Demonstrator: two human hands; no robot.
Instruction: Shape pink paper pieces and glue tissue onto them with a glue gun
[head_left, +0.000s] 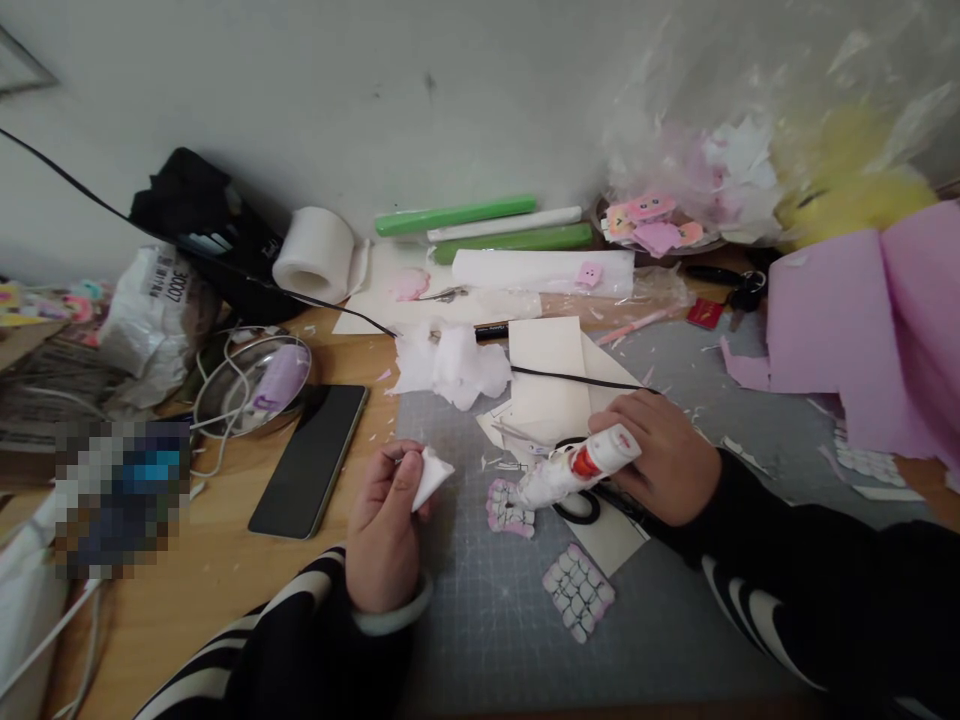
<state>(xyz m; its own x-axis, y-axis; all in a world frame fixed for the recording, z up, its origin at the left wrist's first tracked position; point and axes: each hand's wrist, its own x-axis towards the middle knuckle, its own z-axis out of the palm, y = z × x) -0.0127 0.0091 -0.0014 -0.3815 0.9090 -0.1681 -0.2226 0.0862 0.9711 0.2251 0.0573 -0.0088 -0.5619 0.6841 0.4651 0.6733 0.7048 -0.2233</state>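
My left hand (390, 525) is closed, pinching a small folded white piece (432, 478), perhaps tissue, between thumb and fingers. My right hand (664, 455) is wrapped round a white glue gun (553, 476) with a red part; its front end points left and down. Close under that end lies a small pink-edged piece with white rounded patches (511, 508). A similar patterned piece (579, 592) rests nearer to me on the grey cutting mat (480, 620). Scissors with black handles (579, 508) lie beneath the glue gun, partly hidden by it.
A crumpled white tissue (454, 365) lies at the mat's back edge, with a black cord (577, 377) running across. Left are a phone (309, 460), a metal bowl (214, 400) and a paper roll (315, 252). Pink foam sheets (836, 320) stand at right.
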